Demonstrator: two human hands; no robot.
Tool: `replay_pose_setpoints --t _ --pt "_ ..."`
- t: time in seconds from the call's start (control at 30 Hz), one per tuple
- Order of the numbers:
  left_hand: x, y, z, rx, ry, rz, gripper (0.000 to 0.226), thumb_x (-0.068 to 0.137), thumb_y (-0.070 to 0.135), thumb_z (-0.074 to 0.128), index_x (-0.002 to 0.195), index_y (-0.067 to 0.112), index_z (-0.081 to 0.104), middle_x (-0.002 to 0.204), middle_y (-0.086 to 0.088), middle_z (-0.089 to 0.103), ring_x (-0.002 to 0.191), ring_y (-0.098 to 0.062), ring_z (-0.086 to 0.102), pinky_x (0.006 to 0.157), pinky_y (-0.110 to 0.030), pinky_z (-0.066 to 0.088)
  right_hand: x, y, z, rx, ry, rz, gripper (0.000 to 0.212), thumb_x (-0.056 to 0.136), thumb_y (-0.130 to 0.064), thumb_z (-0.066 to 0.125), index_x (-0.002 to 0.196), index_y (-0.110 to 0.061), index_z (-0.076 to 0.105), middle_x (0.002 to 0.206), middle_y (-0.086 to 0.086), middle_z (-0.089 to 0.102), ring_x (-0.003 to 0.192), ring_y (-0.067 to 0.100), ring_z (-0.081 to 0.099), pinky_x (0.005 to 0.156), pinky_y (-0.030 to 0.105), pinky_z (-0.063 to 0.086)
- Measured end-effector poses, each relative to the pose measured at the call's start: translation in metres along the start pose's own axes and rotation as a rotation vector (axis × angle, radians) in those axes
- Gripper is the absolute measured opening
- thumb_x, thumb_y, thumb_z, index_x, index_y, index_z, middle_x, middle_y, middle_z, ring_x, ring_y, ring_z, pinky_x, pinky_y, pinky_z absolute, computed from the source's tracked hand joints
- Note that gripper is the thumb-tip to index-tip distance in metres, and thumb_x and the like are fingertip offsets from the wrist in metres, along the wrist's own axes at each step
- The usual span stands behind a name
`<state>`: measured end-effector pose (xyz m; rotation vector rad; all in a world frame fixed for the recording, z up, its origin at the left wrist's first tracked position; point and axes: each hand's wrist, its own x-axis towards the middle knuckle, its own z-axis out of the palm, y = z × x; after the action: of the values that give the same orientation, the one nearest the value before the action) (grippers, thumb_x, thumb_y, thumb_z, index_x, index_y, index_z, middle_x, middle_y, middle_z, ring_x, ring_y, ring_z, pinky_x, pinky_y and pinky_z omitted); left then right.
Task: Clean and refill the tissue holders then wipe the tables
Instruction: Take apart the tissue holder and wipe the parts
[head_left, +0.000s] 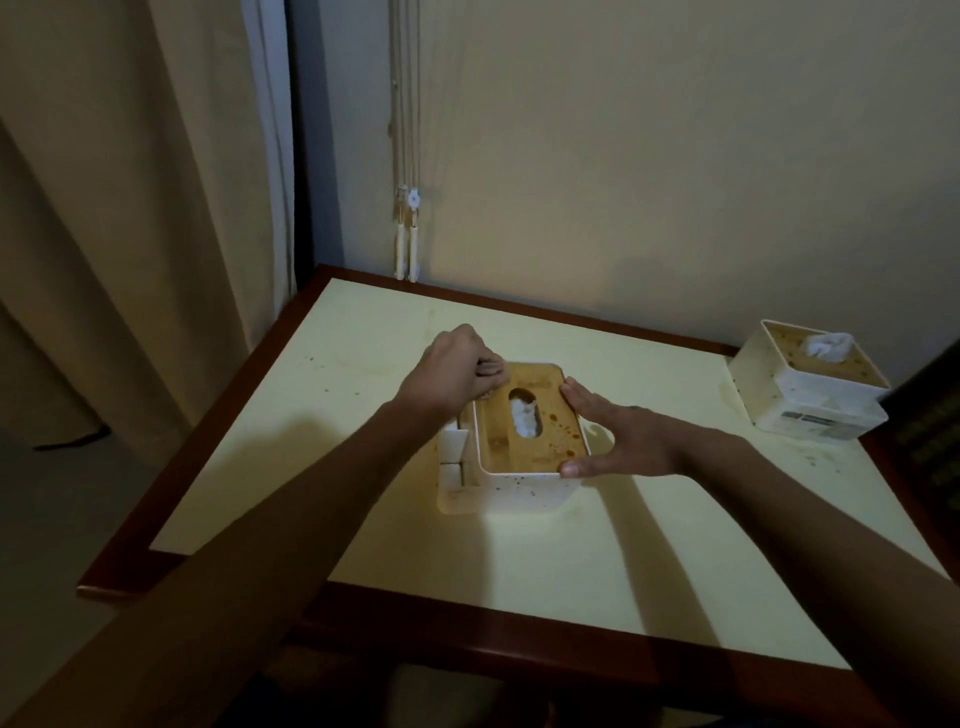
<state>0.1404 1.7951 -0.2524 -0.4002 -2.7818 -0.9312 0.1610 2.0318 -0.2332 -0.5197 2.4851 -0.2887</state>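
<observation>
Tissue holder (511, 447) sits at the centre of the desk (597, 545), white-bodied with a brown, stained lid (535, 415); a tuft of tissue (523, 418) shows through the oval slot. The left hand (452, 371) has its fingers curled over the lid's far-left corner, at about 10 o'clock of the holder, gripping it there. The right hand (618, 434) lies with straight fingers pressed flat against the holder's right side, at 3 o'clock, steadying it and gripping nothing.

Judged step: opening the holder — the lid appears partly raised or shifted against the body on the left side. The cleaning itself is not yet begun. The next move calls for a lift of the lid at the left corner while the right hand keeps the body from sliding.

A second tissue holder (810, 389) stands at 2 o'clock, near the desk's far-right edge, well apart from the first. Dark specks mark the desk surface. A curtain (130, 208) hangs at 10 o'clock, beyond the desk. Nothing stands between the hands and the lid; no cloth is in view.
</observation>
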Motion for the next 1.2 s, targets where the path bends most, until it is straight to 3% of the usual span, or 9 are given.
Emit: replay_pose_setpoints --t 0.1,0.23,0.33,0.4,0.57,0.73,0.93,1.07,1.2 --pt "-0.027 0.001 0.004 0.017 -0.031 0.146 0.023 0.081 0.023 0.075 0.093 0.004 0.074 0.097 -0.010 0.060 0.077 -0.010 0.050 0.064 -0.021 0.040 0.001 0.002 0.001 0.010 0.013 -0.007 0.115 0.068 -0.071 0.057 0.149 -0.036 -0.017 0.157 -0.017 -0.017 0.148 0.013 0.001 0.120 0.040 0.010" --pt "-0.074 0.007 0.001 0.039 -0.192 0.269 0.020 0.078 0.012 0.073 0.060 0.008 0.063 0.082 -0.007 0.057 0.066 -0.014 0.053 0.056 -0.017 0.034 0.003 0.007 0.005 0.025 0.025 -0.023 0.115 0.068 -0.072 0.057 0.149 -0.037 -0.017 0.156 -0.020 -0.018 0.147 0.011 0.002 0.120 0.038 0.012" --pt "-0.057 0.010 -0.001 -0.018 -0.197 0.189 0.009 0.082 0.019 0.072 0.080 0.010 0.073 0.090 -0.001 0.058 0.075 -0.011 0.056 0.064 -0.018 0.042 0.004 0.007 0.006 0.046 0.031 -0.026 0.115 0.068 -0.072 0.058 0.149 -0.037 -0.016 0.156 -0.020 -0.017 0.147 0.011 0.004 0.119 0.038 0.012" --pt "-0.033 0.006 0.002 -0.037 -0.149 0.068 0.018 0.085 0.024 0.070 0.098 0.011 0.071 0.095 0.003 0.059 0.079 -0.005 0.054 0.067 -0.016 0.042 0.003 0.005 0.007 0.054 0.039 -0.025 0.115 0.069 -0.072 0.059 0.149 -0.036 -0.016 0.157 -0.019 -0.016 0.147 0.012 0.006 0.120 0.037 0.013" --pt "0.001 -0.009 0.012 0.056 0.086 -0.023 0.031 0.089 0.029 0.066 0.113 0.009 0.069 0.109 -0.009 0.056 0.100 -0.020 0.054 0.078 -0.023 0.043 0.000 -0.002 0.012 0.021 0.085 -0.004 0.109 0.076 -0.068 0.058 0.151 -0.033 -0.013 0.158 -0.015 -0.015 0.147 0.013 0.008 0.118 0.037 0.011" --pt "-0.037 -0.002 0.013 0.000 0.067 0.077 0.013 0.085 0.023 0.070 0.088 0.011 0.070 0.095 -0.009 0.054 0.088 -0.021 0.056 0.077 -0.031 0.053 0.002 0.004 0.024 -0.018 0.164 -0.023 0.109 0.073 -0.075 0.050 0.151 -0.030 -0.012 0.158 -0.012 -0.016 0.147 0.015 -0.010 0.117 0.044 0.000" --pt "-0.109 0.016 0.017 -0.059 0.095 0.066 0.013 0.078 0.012 0.075 0.090 0.011 0.069 0.095 -0.005 0.053 0.082 -0.016 0.053 0.072 -0.026 0.049 0.004 0.005 0.026 -0.055 0.184 -0.006 0.115 0.065 -0.082 0.043 0.152 -0.029 -0.010 0.159 -0.011 -0.015 0.147 0.016 -0.014 0.116 0.047 -0.001" --pt "-0.110 0.013 0.027 -0.087 0.195 0.005 0.015 0.075 0.002 0.074 0.087 0.009 0.068 0.096 -0.007 0.054 0.085 -0.023 0.055 0.071 -0.033 0.053 -0.005 -0.007 0.034 -0.087 0.245 0.033 0.120 0.063 -0.090 0.034 0.153 -0.021 -0.006 0.161 -0.002 -0.012 0.146 0.017 -0.015 0.117 0.046 -0.002" --pt "-0.090 0.008 0.023 -0.131 0.273 -0.031 0.014 0.078 0.001 0.071 0.081 0.014 0.071 0.087 0.001 0.050 0.077 -0.016 0.055 0.063 -0.017 0.047 -0.034 -0.018 0.047 -0.128 0.306 0.150 0.124 0.057 -0.097 0.009 0.153 -0.019 0.009 0.160 0.002 0.001 0.147 0.019 -0.009 0.117 0.045 0.003"
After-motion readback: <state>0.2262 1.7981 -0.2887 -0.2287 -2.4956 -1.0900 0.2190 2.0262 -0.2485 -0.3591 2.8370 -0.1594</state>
